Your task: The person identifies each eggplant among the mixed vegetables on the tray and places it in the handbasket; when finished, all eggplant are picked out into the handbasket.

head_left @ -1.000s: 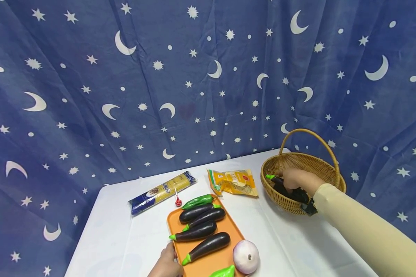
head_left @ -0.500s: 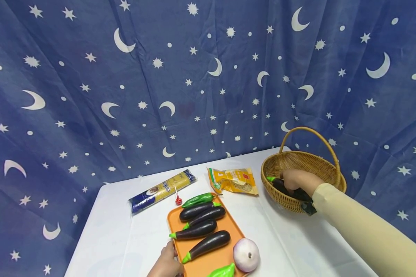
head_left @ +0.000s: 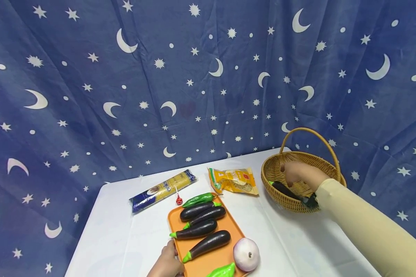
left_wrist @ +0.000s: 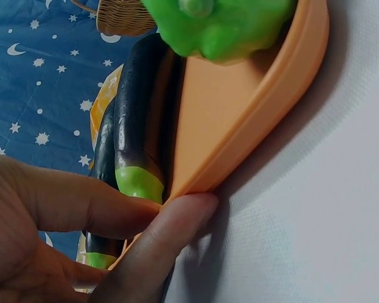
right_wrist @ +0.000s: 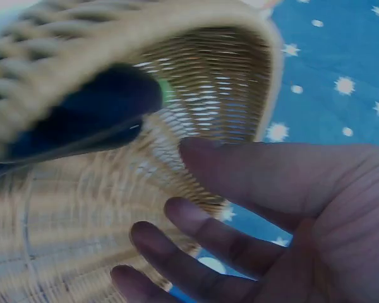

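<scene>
My left hand (head_left: pixel 167 261) pinches the left rim of an orange tray (left_wrist: pixel 259 136) between thumb and fingers. On the tray lie several dark eggplants (head_left: pixel 208 246) with green stem ends, a green chili pepper (head_left: pixel 198 200) at the far end and a bright green bell pepper (left_wrist: pixel 221 25) at the near end. A purplish-white round bulb (head_left: pixel 246 254) sits at its right edge. My right hand (head_left: pixel 303 173) is over the wicker basket (head_left: pixel 280 202), fingers spread and holding nothing. An eggplant (head_left: pixel 285 189) lies inside along the basket's near wall, just below that hand.
Behind the tray lie a blue and gold pasta packet (head_left: pixel 163 191), a red lollipop (head_left: pixel 178 200) and an orange food bag (head_left: pixel 234 181). The basket's tall handle (head_left: pixel 312 132) arches over its opening. A blue star-and-moon curtain (head_left: pixel 194 96) hangs behind the white table (head_left: pixel 107 231).
My right hand has let go of the eggplant in the basket and risen a little above it. My left hand keeps its pinch on the tray rim.
</scene>
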A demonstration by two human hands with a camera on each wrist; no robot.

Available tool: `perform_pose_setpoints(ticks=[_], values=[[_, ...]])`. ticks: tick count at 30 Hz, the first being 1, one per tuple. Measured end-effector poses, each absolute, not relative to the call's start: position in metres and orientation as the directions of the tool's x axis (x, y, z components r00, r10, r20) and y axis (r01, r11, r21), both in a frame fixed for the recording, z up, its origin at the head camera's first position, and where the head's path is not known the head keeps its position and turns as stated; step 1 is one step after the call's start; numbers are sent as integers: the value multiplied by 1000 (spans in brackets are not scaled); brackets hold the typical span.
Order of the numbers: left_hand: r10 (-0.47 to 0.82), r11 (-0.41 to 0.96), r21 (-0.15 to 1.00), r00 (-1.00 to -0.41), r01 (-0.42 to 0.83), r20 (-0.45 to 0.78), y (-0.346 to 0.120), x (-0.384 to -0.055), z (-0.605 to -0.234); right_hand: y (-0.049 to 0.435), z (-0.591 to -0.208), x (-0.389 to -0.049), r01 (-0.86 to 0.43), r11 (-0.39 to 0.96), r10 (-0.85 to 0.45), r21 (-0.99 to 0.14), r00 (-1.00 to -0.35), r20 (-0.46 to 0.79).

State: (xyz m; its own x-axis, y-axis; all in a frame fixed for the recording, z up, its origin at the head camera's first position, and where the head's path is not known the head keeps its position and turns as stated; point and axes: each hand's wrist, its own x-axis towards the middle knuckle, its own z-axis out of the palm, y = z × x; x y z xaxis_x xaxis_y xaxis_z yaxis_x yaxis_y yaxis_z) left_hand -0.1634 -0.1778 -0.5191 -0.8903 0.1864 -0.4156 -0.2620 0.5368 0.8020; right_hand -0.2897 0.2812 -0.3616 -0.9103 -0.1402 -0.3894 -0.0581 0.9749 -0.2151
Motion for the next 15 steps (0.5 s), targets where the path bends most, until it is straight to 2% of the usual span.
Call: perform_pose_setpoints(ticks=[6,15], values=[[175,517,812,-895,-271,-410,-178,-159,-516,276,-344,-296,-30,914,-167,-406,-937,-306],[164,447,830,-882,-333,-442,-175,-153,-512,248,-333,-288,-40,828,-208,-559,-948,-241]])
